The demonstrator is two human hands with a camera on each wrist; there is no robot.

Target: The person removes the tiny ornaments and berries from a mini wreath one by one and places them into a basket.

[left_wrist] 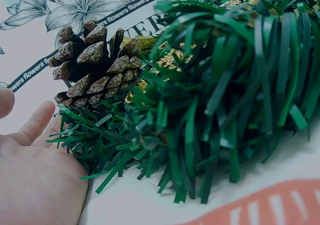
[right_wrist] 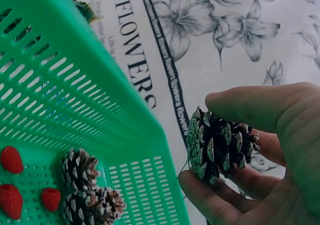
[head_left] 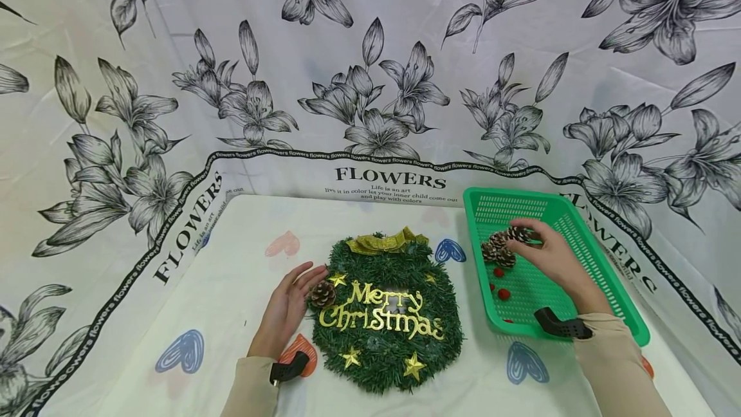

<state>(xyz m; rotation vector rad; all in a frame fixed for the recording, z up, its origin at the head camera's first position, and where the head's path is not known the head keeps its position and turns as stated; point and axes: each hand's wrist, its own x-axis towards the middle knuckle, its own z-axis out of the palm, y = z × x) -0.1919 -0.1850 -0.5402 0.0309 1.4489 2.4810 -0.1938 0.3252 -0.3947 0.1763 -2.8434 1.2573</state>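
A green tinsel Christmas wreath [head_left: 379,370] lies on the table, bearing gold "Merry Christmas" letters [head_left: 379,320], gold stars [head_left: 413,366] and a gold ribbon [head_left: 386,241] at its top. On its left edge sits a pine cone [left_wrist: 95,65]. My left hand [head_left: 286,311] rests beside that cone with relaxed, extended fingers and grips nothing; the left wrist view shows its palm next to the tinsel. Over the green basket [head_left: 477,256], my right hand [head_left: 556,259] pinches another pine cone [right_wrist: 220,142] between thumb and fingers. A thin wire trails from this cone.
More pine cones [right_wrist: 80,170] and several red berry-like pieces [head_left: 504,294] lie inside the basket, which stands right of the wreath. A white cloth with printed hearts [head_left: 181,351] covers the table. Flower-printed curtain [head_left: 382,82] closes off the back and sides.
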